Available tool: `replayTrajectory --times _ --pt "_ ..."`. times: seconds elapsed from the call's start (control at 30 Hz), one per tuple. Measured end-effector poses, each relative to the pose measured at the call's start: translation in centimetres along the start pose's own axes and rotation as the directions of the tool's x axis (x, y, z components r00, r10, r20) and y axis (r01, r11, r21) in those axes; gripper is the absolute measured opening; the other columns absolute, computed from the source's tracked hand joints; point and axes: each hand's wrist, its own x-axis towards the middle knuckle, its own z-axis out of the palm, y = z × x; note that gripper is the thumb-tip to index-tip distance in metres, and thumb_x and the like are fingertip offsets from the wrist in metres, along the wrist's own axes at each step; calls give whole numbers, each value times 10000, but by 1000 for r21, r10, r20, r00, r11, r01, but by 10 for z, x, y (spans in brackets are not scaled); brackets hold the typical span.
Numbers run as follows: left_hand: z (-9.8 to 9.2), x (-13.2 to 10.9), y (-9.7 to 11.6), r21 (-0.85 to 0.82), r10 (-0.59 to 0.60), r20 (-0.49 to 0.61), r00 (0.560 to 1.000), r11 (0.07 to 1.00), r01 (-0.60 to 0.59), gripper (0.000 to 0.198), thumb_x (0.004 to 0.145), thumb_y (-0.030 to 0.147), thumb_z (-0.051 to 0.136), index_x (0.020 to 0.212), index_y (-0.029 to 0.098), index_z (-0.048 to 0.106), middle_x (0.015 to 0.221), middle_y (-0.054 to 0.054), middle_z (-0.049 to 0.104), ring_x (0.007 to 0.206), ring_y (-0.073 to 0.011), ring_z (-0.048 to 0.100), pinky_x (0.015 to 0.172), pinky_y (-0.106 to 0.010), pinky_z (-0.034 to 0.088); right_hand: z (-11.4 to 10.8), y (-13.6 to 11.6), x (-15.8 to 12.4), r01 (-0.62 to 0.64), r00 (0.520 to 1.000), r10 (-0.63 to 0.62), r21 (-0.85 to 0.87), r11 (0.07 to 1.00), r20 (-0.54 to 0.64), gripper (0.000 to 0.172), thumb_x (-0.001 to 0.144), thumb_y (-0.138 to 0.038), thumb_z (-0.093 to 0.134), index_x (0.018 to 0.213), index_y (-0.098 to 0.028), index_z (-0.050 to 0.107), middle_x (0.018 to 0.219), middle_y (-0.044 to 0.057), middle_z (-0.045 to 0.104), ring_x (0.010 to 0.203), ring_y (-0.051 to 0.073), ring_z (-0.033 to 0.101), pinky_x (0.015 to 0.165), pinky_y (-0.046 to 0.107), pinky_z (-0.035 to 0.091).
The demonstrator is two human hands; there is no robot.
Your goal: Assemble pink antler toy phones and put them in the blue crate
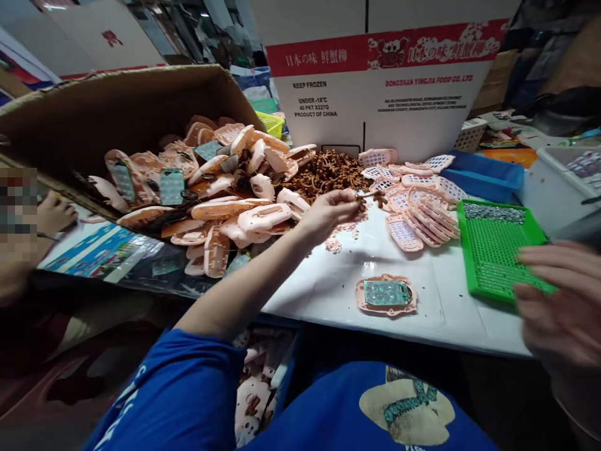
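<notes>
My left hand [331,212] reaches out over the white table [328,282], its fingers pinched on a small brown part [370,198] at the edge of a heap of brown parts [328,172]. My right hand [561,300] hovers at the right with its fingers stretched out over the near corner of a green perforated tray [493,244] and holds nothing. A pink shell with a green circuit board [386,294] lies alone on the table in front of me.
A big cardboard box [103,113] spills pink shells [225,194] at the left. Stacked pink keypad pieces [417,200] lie beyond the tray. A white printed carton [375,81] stands behind. Another person's hand [54,213] rests at far left. A blue bin [483,175] sits at back right.
</notes>
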Motion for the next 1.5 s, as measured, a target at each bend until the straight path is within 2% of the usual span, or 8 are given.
replayTrajectory --times 0.07,0.2,0.33,0.5,0.63,0.77,0.87,1.5 --pt "23 -21 -9 -219 -130 124 984 964 154 205 716 148 769 826 133 598 749 -5 695 689 -121 715 787 -284 584 33 -1 -10 71 987 -88 132 989 131 372 712 -226 785 1048 -370 715 987 51 736 945 301 691 934 542 524" --pt "62 -55 -24 -370 -224 240 944 878 302 343 636 225 882 832 120 621 791 -37 732 680 -128 720 724 -248 570 68 -4 -23 -327 907 225 256 910 357 280 857 -345 697 1123 -260 667 967 48 733 877 204 707 872 411 571" --pt "91 -81 -36 -434 -174 194 965 867 244 418 611 298 910 832 128 599 749 -13 724 660 -136 720 713 -260 577 83 -8 -30 -573 792 358 399 716 495 360 812 -448 741 1093 -238 659 991 43 740 875 166 701 862 346 589" --pt "111 -101 -49 -314 -131 177 975 932 182 361 726 376 831 870 155 585 779 -15 714 666 -158 711 631 -272 567 95 -10 -38 -680 733 468 520 517 494 299 763 -451 786 953 -245 681 952 8 731 864 146 676 851 308 569" --pt "102 -110 -58 112 162 193 968 976 -186 276 862 397 697 999 168 628 1025 -96 720 890 -198 705 775 -341 578 85 -5 -38 -726 688 494 508 464 532 256 755 -424 795 835 -217 668 805 -20 681 732 104 628 744 247 536" --pt "79 -118 -67 595 431 351 831 583 -553 404 871 408 696 1188 169 622 1310 -175 616 1201 -288 582 1011 -484 486 69 6 -36 -794 575 503 293 533 645 280 748 -365 804 896 -211 623 768 -30 673 670 98 625 653 230 513" --pt "69 -121 -75 651 404 451 796 461 -603 429 898 396 664 1255 173 584 1298 -167 617 1213 -290 559 1023 -505 478 65 9 -36 -810 500 512 169 562 698 355 727 -381 805 959 -207 600 831 -11 688 710 118 646 636 240 520" --pt "67 -117 -77 601 405 512 758 462 -652 352 915 343 643 1203 156 566 1207 -154 648 1175 -281 566 977 -493 526 73 4 -19 -758 329 421 -29 651 845 267 807 -368 710 954 -184 586 717 -22 632 603 106 586 562 249 472"
